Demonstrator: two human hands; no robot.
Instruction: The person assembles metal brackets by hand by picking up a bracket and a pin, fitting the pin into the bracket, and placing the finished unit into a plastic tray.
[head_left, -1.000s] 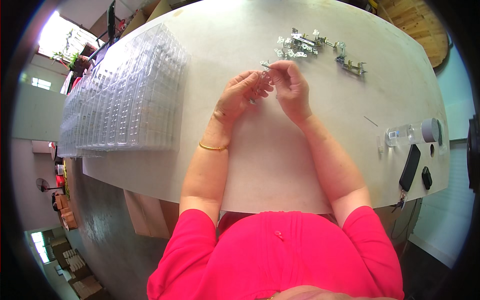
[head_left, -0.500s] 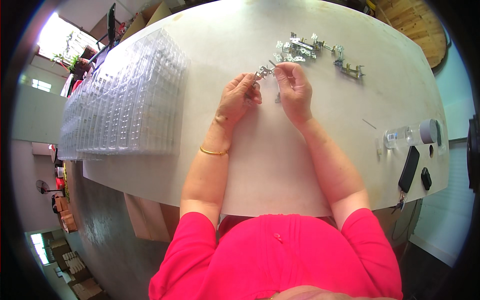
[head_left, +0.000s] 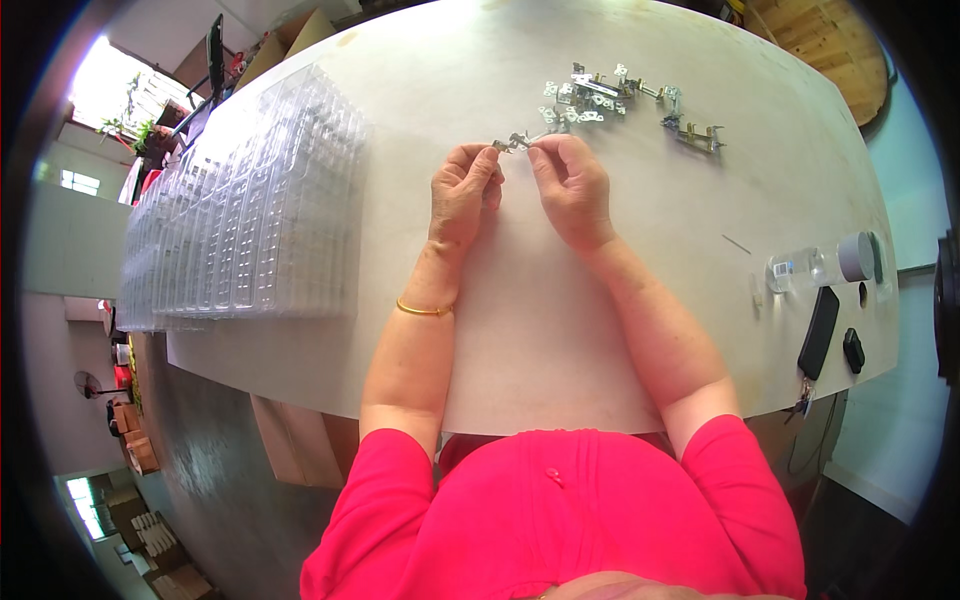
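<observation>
My left hand [head_left: 467,192] is closed, thumb and forefinger pinching one end of a small silvery metal bracket [head_left: 512,143] held above the table. My right hand [head_left: 577,190] is closed too, its fingertips at the bracket's other end. A thin grey metal rod [head_left: 541,135] shows in part at those right fingertips; the rest is hidden by the fingers. Beyond my hands lies a heap of similar silvery metal parts [head_left: 590,98]. To its right a longer metal assembly [head_left: 695,138] with brassy pieces rests apart.
Stacked clear plastic trays [head_left: 250,210] fill the left of the pale table [head_left: 560,350]. At the right are a loose thin rod [head_left: 736,244], a clear jar [head_left: 800,270] with a grey lid, a black phone-like slab [head_left: 819,333] and a small black object [head_left: 853,351] near the edge.
My right hand has shifted slightly left and down, and the rod at its fingertips lies flatter. My left hand has drawn slightly left; the bracket now stretches between both sets of fingertips.
</observation>
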